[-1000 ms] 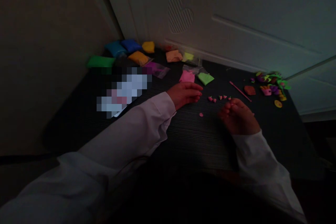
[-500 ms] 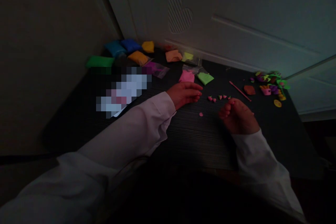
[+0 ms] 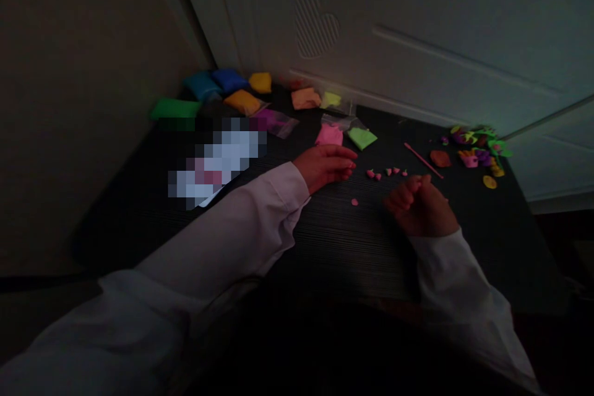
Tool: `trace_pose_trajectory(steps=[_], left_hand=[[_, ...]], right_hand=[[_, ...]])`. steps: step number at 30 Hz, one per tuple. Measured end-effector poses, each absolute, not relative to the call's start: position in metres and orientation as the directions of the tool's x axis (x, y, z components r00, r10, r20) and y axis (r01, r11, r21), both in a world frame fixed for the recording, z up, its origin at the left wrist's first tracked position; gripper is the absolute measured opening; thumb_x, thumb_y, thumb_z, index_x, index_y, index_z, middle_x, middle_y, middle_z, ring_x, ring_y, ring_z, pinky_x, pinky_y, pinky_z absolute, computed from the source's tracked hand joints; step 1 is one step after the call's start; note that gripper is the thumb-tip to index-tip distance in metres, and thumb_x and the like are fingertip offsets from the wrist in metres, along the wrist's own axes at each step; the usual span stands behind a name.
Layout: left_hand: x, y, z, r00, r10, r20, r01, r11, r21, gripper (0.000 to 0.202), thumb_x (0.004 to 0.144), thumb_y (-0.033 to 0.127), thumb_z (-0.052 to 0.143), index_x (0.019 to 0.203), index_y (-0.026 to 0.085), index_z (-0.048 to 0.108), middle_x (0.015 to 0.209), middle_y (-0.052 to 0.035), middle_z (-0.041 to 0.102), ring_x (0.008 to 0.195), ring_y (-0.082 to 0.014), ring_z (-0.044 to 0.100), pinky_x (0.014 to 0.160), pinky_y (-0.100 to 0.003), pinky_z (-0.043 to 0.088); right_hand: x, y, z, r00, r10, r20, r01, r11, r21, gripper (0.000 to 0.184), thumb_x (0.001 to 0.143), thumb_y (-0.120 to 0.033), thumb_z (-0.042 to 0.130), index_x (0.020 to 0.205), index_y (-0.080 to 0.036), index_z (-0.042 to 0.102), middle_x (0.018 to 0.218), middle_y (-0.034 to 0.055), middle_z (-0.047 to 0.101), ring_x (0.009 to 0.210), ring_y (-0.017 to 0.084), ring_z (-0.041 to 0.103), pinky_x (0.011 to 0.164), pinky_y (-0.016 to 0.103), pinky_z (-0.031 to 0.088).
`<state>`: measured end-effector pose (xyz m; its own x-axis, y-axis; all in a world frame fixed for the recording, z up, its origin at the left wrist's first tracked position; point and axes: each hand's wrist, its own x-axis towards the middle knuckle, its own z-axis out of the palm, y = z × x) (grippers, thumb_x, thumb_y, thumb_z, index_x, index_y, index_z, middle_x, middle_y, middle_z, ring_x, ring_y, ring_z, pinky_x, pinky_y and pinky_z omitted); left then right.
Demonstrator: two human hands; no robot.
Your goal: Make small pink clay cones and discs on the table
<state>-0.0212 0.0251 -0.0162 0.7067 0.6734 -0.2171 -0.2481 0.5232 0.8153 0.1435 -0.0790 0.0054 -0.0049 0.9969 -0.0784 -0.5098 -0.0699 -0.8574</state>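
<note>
My left hand (image 3: 327,168) lies over the dark table, its fingers stretched out and a little apart, just in front of a bag of pink clay (image 3: 330,135). Closed, with thumb and fingertips pressed together, my right hand (image 3: 420,205) is to the right; anything between the fingers is too small or hidden. Between the hands and slightly beyond them is a row of several tiny pink pieces with green tips (image 3: 388,172), like little strawberries. A flat pink scrap of clay (image 3: 354,202) lies nearer to me.
A pink modelling stick (image 3: 423,161) and a reddish-brown lump (image 3: 440,158) lie beyond my right hand. Colourful small clay figures (image 3: 482,148) cluster at the right. Bags of clay (image 3: 231,81) line the back left, behind a blurred-out phone-like object (image 3: 223,161). A white panel (image 3: 417,6) stands behind.
The fingers of my right hand have curled and shifted slightly, so the rightmost small pink piece shows apart from them. My left hand stays in nearly the same place.
</note>
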Motion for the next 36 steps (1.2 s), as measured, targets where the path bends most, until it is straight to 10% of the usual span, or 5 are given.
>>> trace_pose_trajectory(steps=[28, 33, 36], left_hand=[[-0.022, 0.026, -0.018, 0.713, 0.670, -0.207, -0.251, 0.520, 0.817, 0.016, 0.065, 0.008, 0.053, 0.081, 0.011, 0.053, 0.069, -0.0016, 0.056, 0.058, -0.0052, 0.052, 0.062, -0.023, 0.041], [-0.021, 0.026, -0.018, 0.712, 0.670, -0.210, -0.251, 0.523, 0.815, 0.017, 0.065, 0.008, 0.053, 0.082, 0.011, 0.053, 0.069, -0.0016, 0.057, 0.058, -0.0052, 0.052, 0.063, -0.024, 0.041], [-0.021, 0.026, -0.019, 0.714, 0.669, -0.207, -0.259, 0.526, 0.810, 0.017, 0.065, 0.009, 0.054, 0.081, 0.011, 0.053, 0.068, -0.0012, 0.057, 0.058, -0.0055, 0.052, 0.062, -0.024, 0.041]], right_hand=[[0.149, -0.078, -0.001, 0.081, 0.997, -0.001, -0.297, 0.024, -0.955, 0.015, 0.067, -0.035, 0.054, 0.065, -0.021, 0.048, 0.054, -0.0041, 0.038, 0.049, 0.008, 0.039, 0.047, 0.024, 0.035], [0.151, -0.078, -0.011, 0.240, 0.969, 0.056, 0.207, 0.006, -0.978, 0.015, 0.064, -0.031, 0.058, 0.077, -0.024, 0.056, 0.062, -0.0023, 0.050, 0.056, 0.011, 0.045, 0.054, 0.026, 0.037], [0.151, -0.077, -0.015, 0.153, 0.969, 0.194, 0.720, 0.025, -0.694, 0.017, 0.066, -0.033, 0.056, 0.078, -0.021, 0.060, 0.070, 0.0015, 0.054, 0.063, 0.013, 0.048, 0.059, 0.028, 0.038]])
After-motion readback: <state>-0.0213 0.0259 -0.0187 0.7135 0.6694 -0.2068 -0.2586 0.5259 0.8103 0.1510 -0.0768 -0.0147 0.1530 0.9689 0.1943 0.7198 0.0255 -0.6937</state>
